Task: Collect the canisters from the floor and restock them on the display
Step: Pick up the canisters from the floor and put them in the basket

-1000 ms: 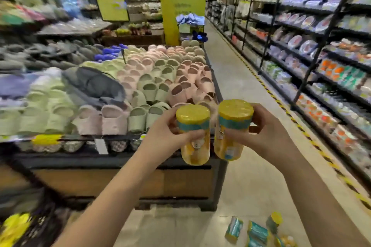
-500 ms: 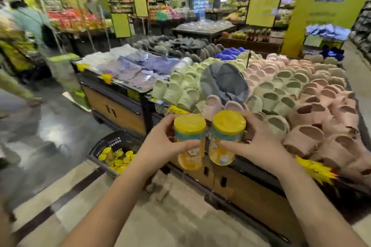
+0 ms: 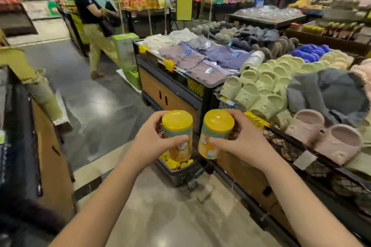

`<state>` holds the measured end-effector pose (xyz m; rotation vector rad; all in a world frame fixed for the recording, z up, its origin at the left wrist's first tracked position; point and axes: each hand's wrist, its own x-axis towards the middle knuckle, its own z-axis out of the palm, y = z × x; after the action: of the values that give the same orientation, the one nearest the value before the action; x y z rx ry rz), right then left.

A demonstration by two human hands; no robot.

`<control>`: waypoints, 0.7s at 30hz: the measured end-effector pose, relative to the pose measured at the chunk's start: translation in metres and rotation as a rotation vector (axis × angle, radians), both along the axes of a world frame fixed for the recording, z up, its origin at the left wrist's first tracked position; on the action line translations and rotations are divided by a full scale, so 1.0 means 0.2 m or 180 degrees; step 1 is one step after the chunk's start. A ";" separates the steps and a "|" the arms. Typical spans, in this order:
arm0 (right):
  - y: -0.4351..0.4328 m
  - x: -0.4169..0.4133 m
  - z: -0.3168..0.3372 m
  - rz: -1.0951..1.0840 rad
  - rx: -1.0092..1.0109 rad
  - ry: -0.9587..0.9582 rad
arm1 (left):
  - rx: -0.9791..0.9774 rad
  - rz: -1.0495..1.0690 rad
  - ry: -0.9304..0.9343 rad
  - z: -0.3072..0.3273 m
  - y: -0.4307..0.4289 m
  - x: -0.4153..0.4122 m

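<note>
I hold two orange canisters with yellow lids upright in front of me. My left hand (image 3: 152, 142) grips the left canister (image 3: 177, 126), thumb across its front. My right hand (image 3: 241, 140) grips the right canister (image 3: 217, 126) the same way. Both hang above a black basket (image 3: 180, 174) on the floor, which holds several more yellow-lidded canisters (image 3: 174, 163). The basket stands against the corner of the display table and my hands hide most of it.
A display table (image 3: 170, 94) of folded clothes and slippers (image 3: 261, 90) runs along the right. A wooden stand (image 3: 50, 156) is close on the left. A person (image 3: 92, 26) walks across the aisle ahead. Open floor lies between the stands.
My view has swung left, from the shelf aisle to the table's corner and cross aisle. The basket now sits right below the canisters. Both hands keep their grip.
</note>
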<state>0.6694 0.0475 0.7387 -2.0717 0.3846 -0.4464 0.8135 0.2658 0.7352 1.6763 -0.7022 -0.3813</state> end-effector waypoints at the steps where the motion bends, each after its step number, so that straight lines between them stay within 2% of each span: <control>1: 0.00 0.09 -0.01 0.0052 -0.0009 0.0027 | 0.0000 0.0061 0.0012 -0.01 0.01 0.07; 8: -0.13 0.65 -0.16 0.0362 0.0015 0.0139 | 0.0197 0.0443 -0.0038 -0.12 -0.09 0.56; 21: -0.68 1.71 -0.32 0.0786 0.0117 0.0274 | 0.0679 0.0539 -0.0031 -0.34 -0.60 1.50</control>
<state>1.0117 -0.0893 0.6751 -2.0742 0.1820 -0.2016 1.1137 0.1449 0.6681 1.9254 -0.5358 -0.3369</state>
